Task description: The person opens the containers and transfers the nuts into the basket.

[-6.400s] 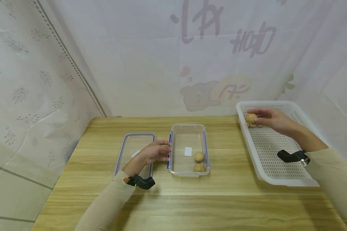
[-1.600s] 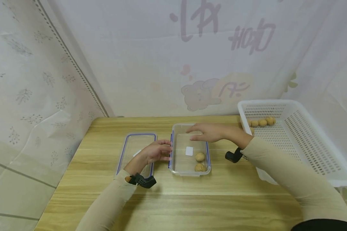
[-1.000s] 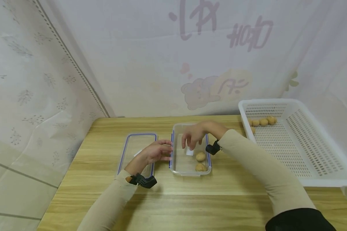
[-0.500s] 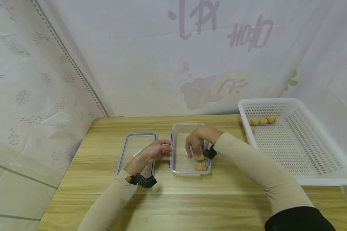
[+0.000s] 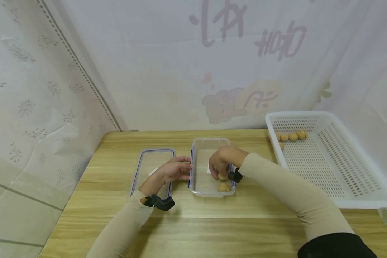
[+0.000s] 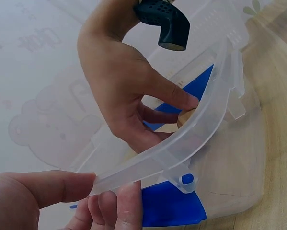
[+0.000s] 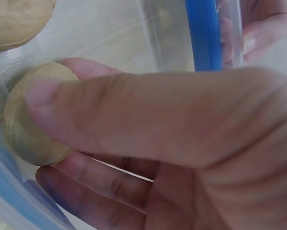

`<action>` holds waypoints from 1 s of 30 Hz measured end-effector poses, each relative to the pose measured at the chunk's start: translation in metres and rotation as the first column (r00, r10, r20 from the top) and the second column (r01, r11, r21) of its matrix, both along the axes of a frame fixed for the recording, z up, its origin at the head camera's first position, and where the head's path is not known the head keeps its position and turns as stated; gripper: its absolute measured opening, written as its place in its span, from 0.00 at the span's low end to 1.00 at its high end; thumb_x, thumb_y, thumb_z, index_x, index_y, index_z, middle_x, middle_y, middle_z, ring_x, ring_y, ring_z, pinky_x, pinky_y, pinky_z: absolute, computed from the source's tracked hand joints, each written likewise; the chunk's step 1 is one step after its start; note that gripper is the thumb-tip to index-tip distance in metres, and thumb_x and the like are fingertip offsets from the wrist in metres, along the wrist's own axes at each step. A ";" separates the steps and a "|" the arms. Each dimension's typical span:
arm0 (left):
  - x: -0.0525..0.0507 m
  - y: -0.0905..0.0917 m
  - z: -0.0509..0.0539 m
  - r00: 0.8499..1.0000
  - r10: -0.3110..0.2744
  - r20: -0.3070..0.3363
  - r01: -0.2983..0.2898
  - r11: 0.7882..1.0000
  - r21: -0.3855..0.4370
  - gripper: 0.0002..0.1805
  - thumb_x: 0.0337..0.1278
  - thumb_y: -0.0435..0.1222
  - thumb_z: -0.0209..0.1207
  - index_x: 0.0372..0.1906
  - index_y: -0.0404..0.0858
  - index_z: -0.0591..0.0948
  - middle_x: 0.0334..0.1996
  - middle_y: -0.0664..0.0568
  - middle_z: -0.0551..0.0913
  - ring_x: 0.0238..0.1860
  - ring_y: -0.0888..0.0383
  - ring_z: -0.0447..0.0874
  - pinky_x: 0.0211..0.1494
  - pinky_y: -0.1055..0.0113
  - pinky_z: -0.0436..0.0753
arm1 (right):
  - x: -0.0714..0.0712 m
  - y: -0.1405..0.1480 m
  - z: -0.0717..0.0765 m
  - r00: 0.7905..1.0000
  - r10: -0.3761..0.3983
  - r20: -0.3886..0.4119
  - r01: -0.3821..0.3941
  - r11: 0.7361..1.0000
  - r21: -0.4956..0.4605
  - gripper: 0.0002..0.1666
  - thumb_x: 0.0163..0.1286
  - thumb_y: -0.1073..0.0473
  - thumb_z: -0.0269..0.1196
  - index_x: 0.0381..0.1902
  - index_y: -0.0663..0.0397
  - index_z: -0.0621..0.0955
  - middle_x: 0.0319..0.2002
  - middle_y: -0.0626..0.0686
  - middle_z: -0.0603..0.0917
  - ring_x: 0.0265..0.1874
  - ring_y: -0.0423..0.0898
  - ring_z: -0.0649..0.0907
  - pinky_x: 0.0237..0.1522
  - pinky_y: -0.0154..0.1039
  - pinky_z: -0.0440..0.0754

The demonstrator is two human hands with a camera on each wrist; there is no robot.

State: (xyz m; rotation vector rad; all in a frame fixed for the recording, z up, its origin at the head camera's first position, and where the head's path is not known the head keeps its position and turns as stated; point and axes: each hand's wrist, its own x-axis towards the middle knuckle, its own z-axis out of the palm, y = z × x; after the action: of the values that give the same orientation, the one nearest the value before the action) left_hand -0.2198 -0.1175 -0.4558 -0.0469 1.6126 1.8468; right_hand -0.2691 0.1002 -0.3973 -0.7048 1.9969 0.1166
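Observation:
My right hand reaches down into a clear plastic food box with blue edges. Its thumb and fingers pinch a walnut low inside the box, near the right wall. Another walnut lies in the box's near right corner, close to the held one. On the outer left side, my left hand touches the box with loosely bent fingers and thumb. The left wrist view shows those fingertips at the rim, in front of the blue side latch.
A white perforated basket stands at the right, with several walnuts in its far left corner. Left of the box, partly under my left forearm, lies the clear lid with a blue seal. A printed curtain hangs behind the wooden table.
My right hand has moved from the basket to the box and down to the walnut near its right wall. Its fingers now curl round that walnut. The left hand stays in place.

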 end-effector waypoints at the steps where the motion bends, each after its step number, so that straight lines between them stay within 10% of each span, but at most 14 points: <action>1: 0.000 0.000 0.000 1.000 -0.001 0.001 0.001 1.000 -0.002 0.16 0.71 0.26 0.53 0.58 0.27 0.68 0.34 0.50 0.78 0.37 0.58 0.80 0.42 0.64 0.90 | 0.000 0.000 0.000 1.000 0.000 -0.004 0.000 1.000 0.001 0.20 0.57 0.76 0.70 0.40 0.46 0.87 0.27 0.42 0.73 0.29 0.41 0.74 0.33 0.33 0.72; 18: -0.001 0.000 0.000 1.000 -0.004 0.003 0.004 1.000 0.002 0.18 0.71 0.26 0.53 0.61 0.26 0.67 0.35 0.50 0.77 0.37 0.59 0.79 0.42 0.65 0.90 | -0.004 0.012 0.000 0.999 -0.034 0.029 0.040 0.973 -0.227 0.15 0.62 0.75 0.65 0.42 0.53 0.87 0.29 0.45 0.78 0.24 0.38 0.75 0.27 0.29 0.79; 30: -0.002 -0.001 -0.003 1.000 0.004 0.007 -0.004 1.000 0.004 0.17 0.71 0.26 0.52 0.61 0.26 0.67 0.34 0.51 0.77 0.37 0.59 0.78 0.42 0.65 0.90 | -0.011 0.049 0.007 0.991 -0.117 0.058 0.128 0.794 -0.594 0.18 0.66 0.67 0.67 0.54 0.66 0.83 0.39 0.50 0.82 0.34 0.40 0.83 0.39 0.34 0.86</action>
State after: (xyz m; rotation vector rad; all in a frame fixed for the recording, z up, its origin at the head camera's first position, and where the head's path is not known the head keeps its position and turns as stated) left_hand -0.2219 -0.1188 -0.4590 -0.0545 1.6050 1.8516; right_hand -0.2801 0.1489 -0.3906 -0.9574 2.0597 -0.6297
